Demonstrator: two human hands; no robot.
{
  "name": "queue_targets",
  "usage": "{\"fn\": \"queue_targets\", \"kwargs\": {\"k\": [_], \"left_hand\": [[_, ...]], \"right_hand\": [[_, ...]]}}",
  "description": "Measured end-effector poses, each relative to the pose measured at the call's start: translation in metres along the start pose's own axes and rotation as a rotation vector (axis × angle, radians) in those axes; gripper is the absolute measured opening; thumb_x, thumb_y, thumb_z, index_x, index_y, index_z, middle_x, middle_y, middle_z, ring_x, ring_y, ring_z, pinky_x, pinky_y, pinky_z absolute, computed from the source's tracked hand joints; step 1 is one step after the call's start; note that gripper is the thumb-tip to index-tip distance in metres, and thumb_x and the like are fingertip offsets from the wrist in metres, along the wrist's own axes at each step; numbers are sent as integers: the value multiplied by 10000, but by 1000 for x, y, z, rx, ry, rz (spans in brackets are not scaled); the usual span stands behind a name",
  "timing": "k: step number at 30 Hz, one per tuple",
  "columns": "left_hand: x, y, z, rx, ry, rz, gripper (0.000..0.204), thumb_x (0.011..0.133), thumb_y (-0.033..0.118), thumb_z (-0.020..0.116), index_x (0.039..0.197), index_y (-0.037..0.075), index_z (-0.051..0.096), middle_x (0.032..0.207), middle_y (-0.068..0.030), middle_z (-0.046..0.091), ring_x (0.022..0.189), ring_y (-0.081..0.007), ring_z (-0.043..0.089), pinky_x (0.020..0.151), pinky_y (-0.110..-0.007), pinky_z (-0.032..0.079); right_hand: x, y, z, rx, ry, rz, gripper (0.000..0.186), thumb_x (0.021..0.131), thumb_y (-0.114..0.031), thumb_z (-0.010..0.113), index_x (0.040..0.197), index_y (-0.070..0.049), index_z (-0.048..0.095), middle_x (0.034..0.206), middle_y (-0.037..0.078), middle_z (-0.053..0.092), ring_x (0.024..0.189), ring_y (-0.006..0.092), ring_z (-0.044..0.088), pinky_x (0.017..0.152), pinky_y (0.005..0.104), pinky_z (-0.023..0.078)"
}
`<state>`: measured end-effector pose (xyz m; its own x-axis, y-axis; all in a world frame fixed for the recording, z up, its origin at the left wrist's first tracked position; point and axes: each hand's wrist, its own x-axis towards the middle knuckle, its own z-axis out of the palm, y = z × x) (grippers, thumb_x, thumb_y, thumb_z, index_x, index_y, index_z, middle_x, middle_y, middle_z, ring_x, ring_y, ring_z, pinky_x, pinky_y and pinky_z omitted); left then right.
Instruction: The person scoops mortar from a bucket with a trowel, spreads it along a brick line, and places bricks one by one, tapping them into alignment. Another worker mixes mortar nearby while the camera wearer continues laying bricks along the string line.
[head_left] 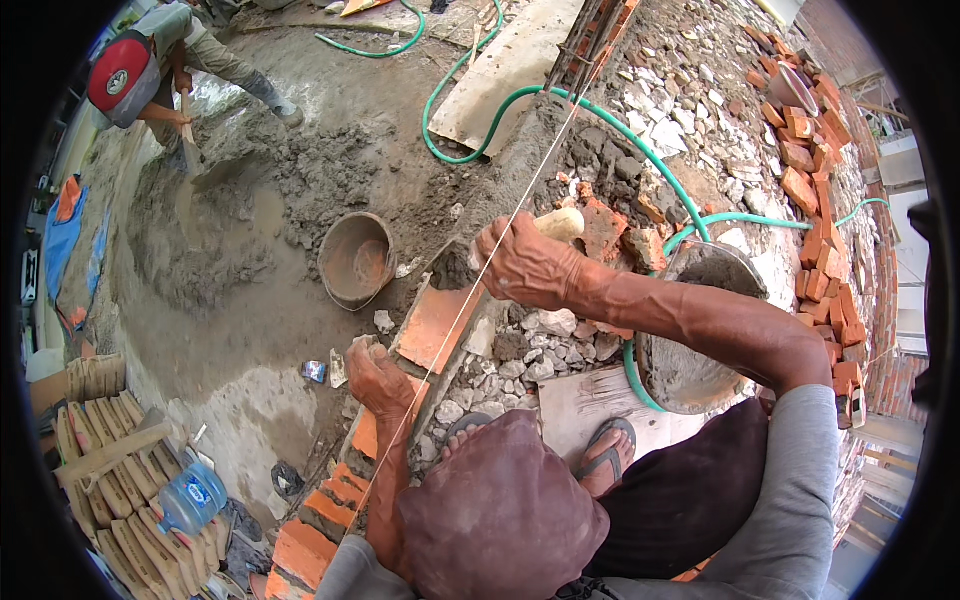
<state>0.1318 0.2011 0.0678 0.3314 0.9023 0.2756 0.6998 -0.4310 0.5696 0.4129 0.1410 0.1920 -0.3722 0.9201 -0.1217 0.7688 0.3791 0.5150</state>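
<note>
Brown knee (500, 510); string (458, 325) across; right hand (530, 265) clenching handle (562, 224); left hand (380, 378) curled, hold unclear; 2 buckets (343, 245) nearby.

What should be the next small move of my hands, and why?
Perhaps sight the orange brick along the string and, if it looks off, nudge it with the left hand: the string appears taut and crosses over this brick in the view; the left hand is near, while the right hand grips a handle.

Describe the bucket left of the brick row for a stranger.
Find the brick row running diagonally up the middle. Left of it, beyond the left hand, a round bucket rests on grey ground. The right forearm crosses only the other bucket.
</note>
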Motion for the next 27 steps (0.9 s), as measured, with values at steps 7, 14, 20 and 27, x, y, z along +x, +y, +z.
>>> {"fn": "queue_targets", "kwargs": {"k": [7, 14, 20, 27], "left_hand": [[-2, -5, 2, -11, 59, 15, 463, 1041, 358, 397, 1131, -58, 578, 1066, -228, 612, 963, -422, 607, 835, -483, 482], [-3, -7, 10, -27, 34, -73, 303, 978, 251, 524, 1065, -11, 649, 1039, -201, 662, 939, -387, 630, 819, -462, 499], [-1, 9, 2, -77, 89, -71, 374, 1000, 313, 487, 1074, -23, 635, 1022, -188, 656, 935, -360, 635, 820, -447, 496], [7, 93, 16, -517, 112, 269, 461, 1026, 386, 444, 1085, -36, 620, 1002, -173, 650, 931, -327, 641, 822, -429, 494]], "right_hand": [[-50, -32, -33, 1173, -61, 748, 218, 924, -222, 576, 1038, -37, 573, 790, 61, 558, 664, 199, 558, 541, 368, 466], [-41, -106, 26, 2447, 330, 1832, 290, 941, -273, 586, 1079, -26, 526, 767, 35, 569, 562, 118, 550, 464, 295, 500], [-50, -228, 9, 1924, 142, 1102, 489, 944, -336, 552, 1144, 110, 525, 830, 271, 645, 717, 384, 644, 680, 466, 511], [-196, -151, -65, 1931, -289, 883, 380, 941, -312, 623, 1155, -9, 545, 829, 207, 645, 749, 345, 640, 682, 440, 482]]}}
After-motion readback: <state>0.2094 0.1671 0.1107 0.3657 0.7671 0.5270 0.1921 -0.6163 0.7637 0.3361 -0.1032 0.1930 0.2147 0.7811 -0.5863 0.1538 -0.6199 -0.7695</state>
